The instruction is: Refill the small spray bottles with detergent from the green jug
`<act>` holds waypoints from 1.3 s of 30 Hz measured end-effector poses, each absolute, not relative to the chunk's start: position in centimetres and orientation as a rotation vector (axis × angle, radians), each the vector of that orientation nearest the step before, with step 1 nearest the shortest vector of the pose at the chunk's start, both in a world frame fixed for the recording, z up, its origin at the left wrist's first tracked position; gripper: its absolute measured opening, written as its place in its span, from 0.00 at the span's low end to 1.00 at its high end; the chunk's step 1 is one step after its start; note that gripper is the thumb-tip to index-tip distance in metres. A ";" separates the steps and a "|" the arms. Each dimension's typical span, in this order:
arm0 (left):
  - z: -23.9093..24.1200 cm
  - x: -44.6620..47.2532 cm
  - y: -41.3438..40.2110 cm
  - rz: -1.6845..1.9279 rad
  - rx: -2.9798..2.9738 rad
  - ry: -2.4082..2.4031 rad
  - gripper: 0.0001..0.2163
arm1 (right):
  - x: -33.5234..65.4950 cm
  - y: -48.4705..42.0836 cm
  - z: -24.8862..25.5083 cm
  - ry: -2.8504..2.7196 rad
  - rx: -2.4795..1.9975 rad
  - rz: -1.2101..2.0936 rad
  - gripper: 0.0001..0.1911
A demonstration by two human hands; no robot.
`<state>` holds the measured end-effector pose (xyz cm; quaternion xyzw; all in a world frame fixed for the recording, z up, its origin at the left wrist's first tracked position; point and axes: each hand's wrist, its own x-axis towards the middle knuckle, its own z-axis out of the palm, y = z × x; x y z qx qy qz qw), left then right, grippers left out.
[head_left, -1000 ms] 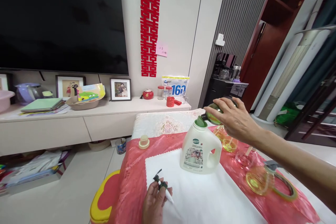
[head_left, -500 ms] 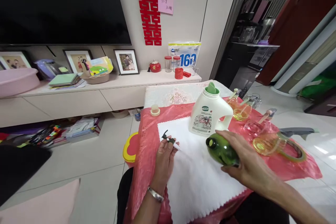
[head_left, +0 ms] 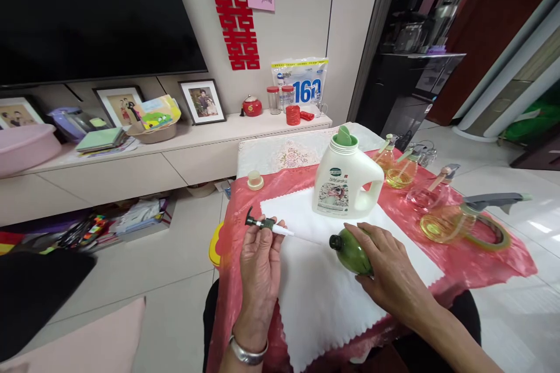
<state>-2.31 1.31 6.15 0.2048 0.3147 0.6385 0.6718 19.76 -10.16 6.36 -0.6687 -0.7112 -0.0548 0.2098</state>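
My left hand (head_left: 261, 262) grips a black pump head (head_left: 266, 223) by its collar, the nozzle to the left and the thin clear tube stretching right. The tube's far end lies close to the mouth of a green bottle (head_left: 352, 252); whether it touches is too fine to make out. Around that bottle's body my right hand (head_left: 389, 268) is wrapped, holding it tilted with its open neck toward the pump. Both are above a white cloth (head_left: 315, 303). Just behind stands a white detergent jug (head_left: 345, 178), its mouth uncapped with a green spout.
A cream-coloured cap (head_left: 255, 180) rests on the red plastic sheet (head_left: 240, 204) at the back left. Along the right stand several clear bottles with yellow or pink liquid, among them a spray bottle (head_left: 446, 224) beside a tape roll (head_left: 492, 233). A low cabinet (head_left: 196, 157) runs behind.
The green bottle has moved left and its neck has come nearer the pump's tube. My left hand has turned the pump head so that it lies more level. The view has shifted slightly.
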 end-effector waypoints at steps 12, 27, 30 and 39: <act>6.6 -0.7 -1.1 1.351 0.591 0.736 0.19 | 17.6 -10.4 7.1 -2.031 -1.801 0.043 0.51; 5.2 0.1 -3.0 1.171 0.696 0.688 0.20 | 17.0 -11.1 7.4 -1.951 -1.691 0.266 0.55; 5.4 0.1 -3.2 1.171 0.692 0.686 0.19 | 17.2 -11.3 7.5 -1.936 -1.665 0.244 0.53; 6.5 0.0 -3.5 1.112 0.626 0.598 0.18 | 18.0 -11.4 7.1 -1.730 -1.338 0.484 0.41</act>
